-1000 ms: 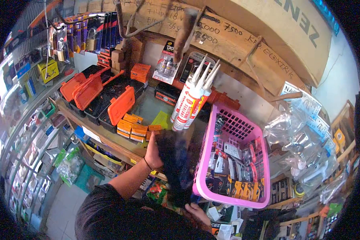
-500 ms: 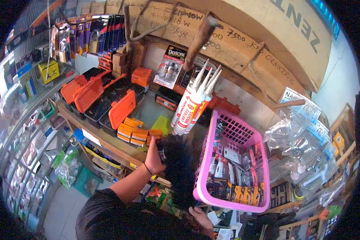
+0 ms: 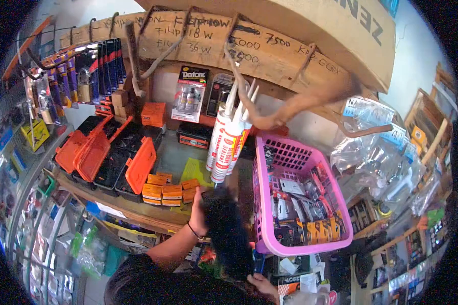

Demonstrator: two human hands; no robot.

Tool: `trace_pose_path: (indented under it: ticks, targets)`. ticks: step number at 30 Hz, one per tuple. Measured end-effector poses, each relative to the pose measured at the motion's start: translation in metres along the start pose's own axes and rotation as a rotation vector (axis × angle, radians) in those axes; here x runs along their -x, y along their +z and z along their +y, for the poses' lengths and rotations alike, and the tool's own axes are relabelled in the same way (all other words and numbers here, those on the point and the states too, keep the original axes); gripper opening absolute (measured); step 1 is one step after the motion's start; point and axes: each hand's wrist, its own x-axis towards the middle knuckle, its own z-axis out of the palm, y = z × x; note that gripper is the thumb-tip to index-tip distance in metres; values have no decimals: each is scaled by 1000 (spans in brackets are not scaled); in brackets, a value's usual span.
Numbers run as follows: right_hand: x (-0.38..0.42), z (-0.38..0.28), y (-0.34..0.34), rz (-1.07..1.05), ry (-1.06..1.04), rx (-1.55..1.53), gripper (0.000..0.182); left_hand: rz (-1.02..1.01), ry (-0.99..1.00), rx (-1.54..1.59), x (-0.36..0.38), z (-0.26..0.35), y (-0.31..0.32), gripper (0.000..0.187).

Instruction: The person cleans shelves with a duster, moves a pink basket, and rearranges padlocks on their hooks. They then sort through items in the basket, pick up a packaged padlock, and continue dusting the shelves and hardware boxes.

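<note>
A black, fluffy duster (image 3: pixel 226 229) stretches up from my right hand (image 3: pixel 263 285) toward the shelf, its tip just below several silicone sealant tubes (image 3: pixel 228 140). My right hand is closed at the duster's lower end, with the handle mostly hidden. My left hand (image 3: pixel 198 213), with a dark band at the wrist, is against the duster's upper left side; its thumb points up and the other fingers are hidden behind the black fibres. Small orange boxes (image 3: pixel 169 192) sit just left of my left hand. A pink basket (image 3: pixel 300 249) holding packaged goods stands to the duster's right.
Black cases with orange lids (image 3: pixel 140 165) stand on the wooden shelf at left. Curved hooks (image 3: pixel 285 114) jut out from a wooden beam (image 3: pixel 198 38) above. A Dextone pack (image 3: pixel 190 94) hangs behind the tubes. Clear plastic bags (image 3: pixel 376 162) hang at right.
The view has shifted, so the shelf goods appear farther left. The duster leans more to the left at its top and still lies between my hands.
</note>
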Motion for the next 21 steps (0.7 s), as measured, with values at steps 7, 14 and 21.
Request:
trace_pose_path:
  ticks: [7,14,21]
  targets:
    - [11,-23,-2,-119,212,-176,37,-127,-41,-35,5,2,-18,76]
    - [22,-69,7,-40,58,-119,32,-106,-7,26,3,2,-27,80]
    - [18,-48,5,-104,160,-48,34,-19,-1,38,9,2,-14,80]
